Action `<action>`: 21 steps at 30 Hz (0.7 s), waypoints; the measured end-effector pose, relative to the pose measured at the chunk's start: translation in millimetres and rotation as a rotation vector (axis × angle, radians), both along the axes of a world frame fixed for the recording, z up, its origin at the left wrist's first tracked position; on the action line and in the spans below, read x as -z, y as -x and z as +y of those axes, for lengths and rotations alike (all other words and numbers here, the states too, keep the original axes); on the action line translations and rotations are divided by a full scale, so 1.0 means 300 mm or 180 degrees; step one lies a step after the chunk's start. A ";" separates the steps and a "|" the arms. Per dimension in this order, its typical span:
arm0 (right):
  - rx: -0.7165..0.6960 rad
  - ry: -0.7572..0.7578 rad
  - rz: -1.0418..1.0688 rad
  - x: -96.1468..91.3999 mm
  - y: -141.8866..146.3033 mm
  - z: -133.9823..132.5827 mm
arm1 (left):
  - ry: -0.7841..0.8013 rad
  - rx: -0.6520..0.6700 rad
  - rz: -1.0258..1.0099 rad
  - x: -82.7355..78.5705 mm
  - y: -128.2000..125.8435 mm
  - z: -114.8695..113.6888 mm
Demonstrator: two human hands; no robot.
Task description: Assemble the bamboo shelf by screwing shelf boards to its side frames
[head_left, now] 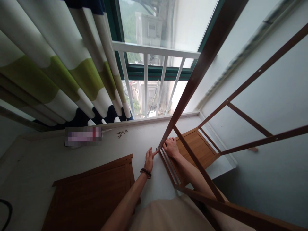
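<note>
A brown wooden shelf frame (pixel 199 69) rises from the floor, its long post leaning toward the window. My left hand (pixel 149 159), with a bead bracelet at the wrist, pinches a small metal part at the foot of that post. Reaching through the frame, my right hand (pixel 171 147) rests closed on the post's foot, beside a wooden shelf board (pixel 199 146) that lies inside the frame. What the small part is I cannot make out.
A larger brown wooden panel (pixel 93 192) lies flat on the white floor at lower left. Several small screws (pixel 122 133) lie near the window sill. A striped green, white and navy curtain (pixel 60 70) hangs left. White window bars (pixel 154 83) stand ahead.
</note>
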State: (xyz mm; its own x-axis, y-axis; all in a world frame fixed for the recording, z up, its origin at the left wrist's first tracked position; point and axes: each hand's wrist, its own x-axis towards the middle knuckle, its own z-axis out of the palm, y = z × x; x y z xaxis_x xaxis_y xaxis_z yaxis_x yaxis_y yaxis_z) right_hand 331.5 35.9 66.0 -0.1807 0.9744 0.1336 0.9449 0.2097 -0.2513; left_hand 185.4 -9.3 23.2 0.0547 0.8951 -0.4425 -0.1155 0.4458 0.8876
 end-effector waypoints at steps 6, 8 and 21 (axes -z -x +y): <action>-0.0009 0.0010 0.0048 -0.008 0.000 -0.001 | 0.0234 -0.0233 0.0014 0.001 -0.007 0.082; -0.0004 0.0012 0.0048 -0.009 0.000 -0.002 | 0.0206 -0.0299 -0.0145 -0.013 -0.010 0.105; -0.0004 0.0011 0.0003 0.003 -0.003 0.000 | -0.0333 0.0011 0.0037 -0.004 0.007 0.025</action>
State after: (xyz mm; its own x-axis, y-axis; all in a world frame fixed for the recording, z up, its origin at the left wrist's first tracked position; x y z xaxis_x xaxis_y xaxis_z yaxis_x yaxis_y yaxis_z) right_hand 332.3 35.8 65.1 -0.1818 0.9747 0.1304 0.9444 0.2100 -0.2531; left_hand 183.4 -1.8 24.4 0.0533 0.9363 -0.3472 -0.1035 0.3510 0.9306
